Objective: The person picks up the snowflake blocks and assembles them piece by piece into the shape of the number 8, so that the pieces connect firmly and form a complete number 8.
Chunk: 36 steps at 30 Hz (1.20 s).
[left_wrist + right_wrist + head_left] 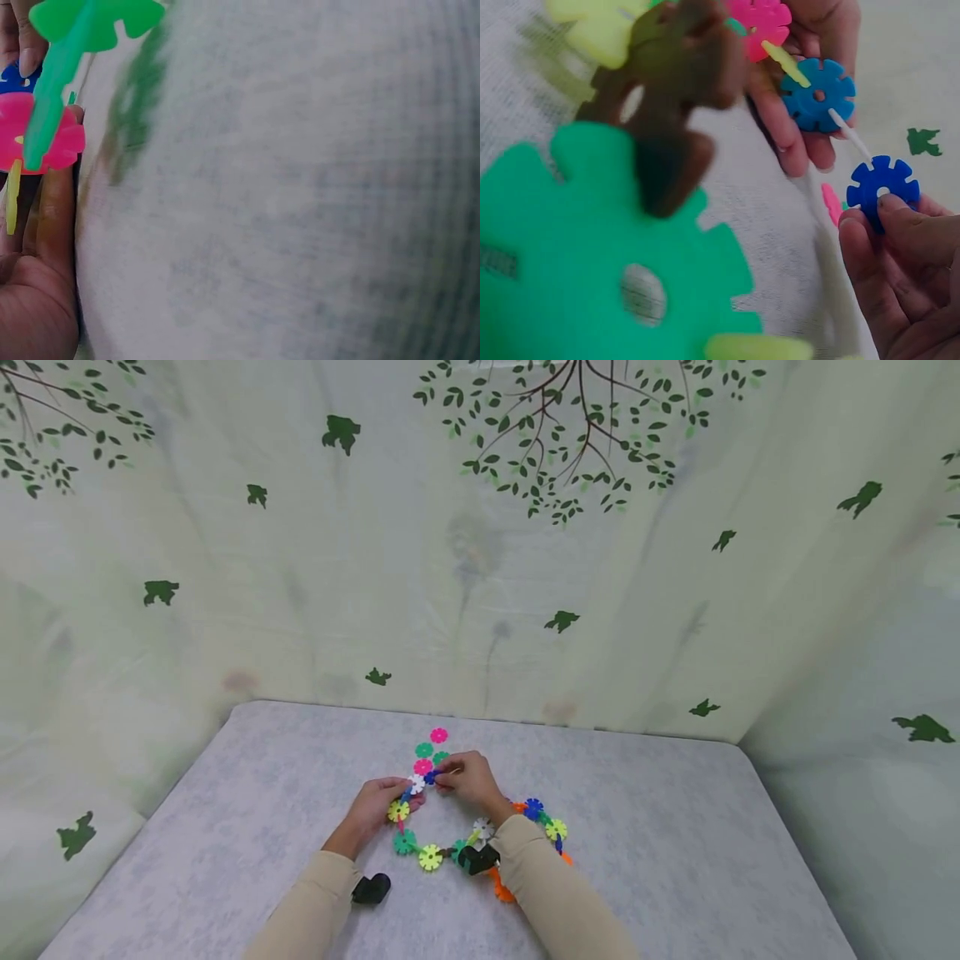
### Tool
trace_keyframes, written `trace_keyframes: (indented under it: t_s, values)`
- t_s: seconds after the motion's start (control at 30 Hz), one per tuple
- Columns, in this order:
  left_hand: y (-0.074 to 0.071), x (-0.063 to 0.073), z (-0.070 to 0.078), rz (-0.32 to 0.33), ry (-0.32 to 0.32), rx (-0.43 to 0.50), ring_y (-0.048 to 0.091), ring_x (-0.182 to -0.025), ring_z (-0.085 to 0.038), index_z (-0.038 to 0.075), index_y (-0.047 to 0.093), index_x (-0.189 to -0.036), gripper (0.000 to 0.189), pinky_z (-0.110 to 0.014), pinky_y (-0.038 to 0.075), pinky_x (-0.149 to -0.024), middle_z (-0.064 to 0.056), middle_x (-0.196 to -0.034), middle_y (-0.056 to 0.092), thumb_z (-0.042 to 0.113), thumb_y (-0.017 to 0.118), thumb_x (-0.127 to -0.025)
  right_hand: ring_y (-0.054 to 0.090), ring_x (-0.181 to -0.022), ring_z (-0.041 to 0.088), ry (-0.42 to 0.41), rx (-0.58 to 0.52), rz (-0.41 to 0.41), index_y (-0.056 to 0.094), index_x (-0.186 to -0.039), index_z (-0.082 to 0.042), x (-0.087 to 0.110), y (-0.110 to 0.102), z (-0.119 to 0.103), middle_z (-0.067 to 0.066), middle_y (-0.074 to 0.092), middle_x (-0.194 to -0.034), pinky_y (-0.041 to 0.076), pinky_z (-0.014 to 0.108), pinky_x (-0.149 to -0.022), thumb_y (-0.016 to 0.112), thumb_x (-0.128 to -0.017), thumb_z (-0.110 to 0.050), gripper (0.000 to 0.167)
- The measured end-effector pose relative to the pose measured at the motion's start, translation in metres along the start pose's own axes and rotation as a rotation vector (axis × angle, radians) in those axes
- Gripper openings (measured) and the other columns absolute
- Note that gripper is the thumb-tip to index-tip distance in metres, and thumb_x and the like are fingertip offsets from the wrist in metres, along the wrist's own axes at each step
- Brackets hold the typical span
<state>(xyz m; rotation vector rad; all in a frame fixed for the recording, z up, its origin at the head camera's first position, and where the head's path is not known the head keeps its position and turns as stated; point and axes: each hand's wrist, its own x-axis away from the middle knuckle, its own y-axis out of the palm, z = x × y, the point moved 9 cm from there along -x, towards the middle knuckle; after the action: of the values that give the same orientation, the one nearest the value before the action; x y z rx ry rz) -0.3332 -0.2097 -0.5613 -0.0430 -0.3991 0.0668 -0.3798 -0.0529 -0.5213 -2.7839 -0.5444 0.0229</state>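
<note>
A chain of flower-shaped interlocking discs runs between and below my hands. My left hand (372, 806) holds it at a lighter blue disc (821, 96), near a white disc (416, 783). My right hand (471, 781) pinches a dark blue disc (879, 184) between thumb and fingers. In the right wrist view the white disc, seen edge-on, links the two blue ones. A pink disc (64, 131) and a green disc (97, 22) of the chain show in the left wrist view. Further along hang a yellow disc (430, 857) and a brown disc (679, 82).
Beyond my hands, loose pink (438, 735) and green (424, 750) discs lie on the grey-white table (675, 843). More of the chain, with orange (504, 887) and yellow (557, 829) discs, rests under and right of my right forearm. A leaf-printed curtain (480, 577) closes off the back.
</note>
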Motion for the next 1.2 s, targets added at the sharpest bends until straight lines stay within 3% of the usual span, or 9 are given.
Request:
trace_keyframes:
  t_s: [0.17, 0.53, 0.7, 0.83, 0.93, 1.07, 1.2]
  values:
    - [-0.004, 0.002, 0.001, 0.022, 0.000, -0.051, 0.069, -0.080, -0.016, -0.009, 0.060, -0.117, 0.030, -0.026, 0.057, -0.075, -0.011, -0.093, 0.071, 0.016, 0.051, -0.101, 0.064, -0.068, 0.010, -0.019, 0.017, 0.016, 0.074, -0.092, -0.001, 0.000, 0.007, 0.001, 0.002, 0.068, -0.080, 0.057, 0.024, -0.064, 0.068, -0.087, -0.001, 0.008]
    - [-0.002, 0.001, 0.001, 0.008, -0.005, -0.004, 0.070, -0.080, -0.020, -0.012, 0.057, -0.114, 0.026, -0.031, 0.058, -0.075, -0.018, -0.094, 0.071, 0.010, 0.048, -0.102, 0.057, -0.070, 0.008, -0.100, 0.186, -0.007, 0.077, -0.086, -0.005, -0.001, 0.010, -0.017, -0.002, 0.069, -0.080, 0.053, 0.020, -0.064, 0.072, -0.085, -0.003, 0.006]
    - [0.005, 0.001, -0.002, -0.056, -0.032, 0.040, 0.070, -0.084, -0.021, -0.012, 0.049, -0.125, 0.032, -0.032, 0.057, -0.078, -0.019, -0.097, 0.070, 0.010, 0.046, -0.102, 0.063, -0.075, 0.009, -0.042, 0.123, -0.089, 0.074, -0.103, -0.005, -0.005, 0.001, -0.003, 0.001, 0.070, -0.090, 0.055, 0.024, -0.066, 0.073, -0.084, -0.005, 0.019]
    - [0.007, 0.002, -0.001, -0.103, -0.021, 0.076, 0.069, -0.089, -0.023, -0.010, 0.041, -0.136, 0.039, -0.033, 0.057, -0.080, -0.021, -0.103, 0.068, 0.010, 0.040, -0.103, 0.061, -0.072, 0.014, 0.041, 0.112, -0.015, 0.070, -0.112, -0.004, -0.014, -0.018, 0.007, 0.004, 0.066, -0.088, 0.054, 0.027, -0.064, 0.074, -0.084, -0.007, 0.028]
    - [0.008, 0.002, 0.000, -0.137, -0.007, 0.080, 0.070, -0.090, -0.023, -0.010, 0.040, -0.138, 0.043, -0.033, 0.057, -0.080, -0.020, -0.103, 0.068, 0.016, 0.039, -0.103, 0.056, -0.075, 0.016, 0.068, 0.263, 0.027, 0.068, -0.116, -0.006, -0.023, -0.022, 0.007, 0.005, 0.062, -0.087, 0.051, 0.028, -0.067, 0.073, -0.086, -0.013, 0.031]
    - [0.008, 0.002, 0.001, -0.153, 0.002, 0.053, 0.070, -0.089, -0.022, -0.012, 0.044, -0.135, 0.052, -0.031, 0.056, -0.081, -0.015, -0.098, 0.069, 0.029, 0.046, -0.103, 0.056, -0.093, 0.019, 0.092, 0.516, -0.036, 0.064, -0.122, -0.012, -0.032, -0.010, 0.005, 0.006, 0.061, -0.102, 0.050, 0.033, -0.083, 0.071, -0.088, -0.020, 0.036]
    - [0.007, 0.000, 0.002, -0.135, 0.022, 0.022, 0.070, -0.091, -0.022, -0.011, 0.051, -0.130, 0.054, -0.030, 0.056, -0.082, -0.016, -0.098, 0.070, 0.034, 0.053, -0.099, 0.055, -0.097, 0.019, 0.118, 0.667, -0.075, 0.062, -0.113, -0.013, -0.037, -0.002, 0.004, 0.006, 0.057, -0.107, 0.049, 0.035, -0.089, 0.071, -0.088, -0.022, 0.027]
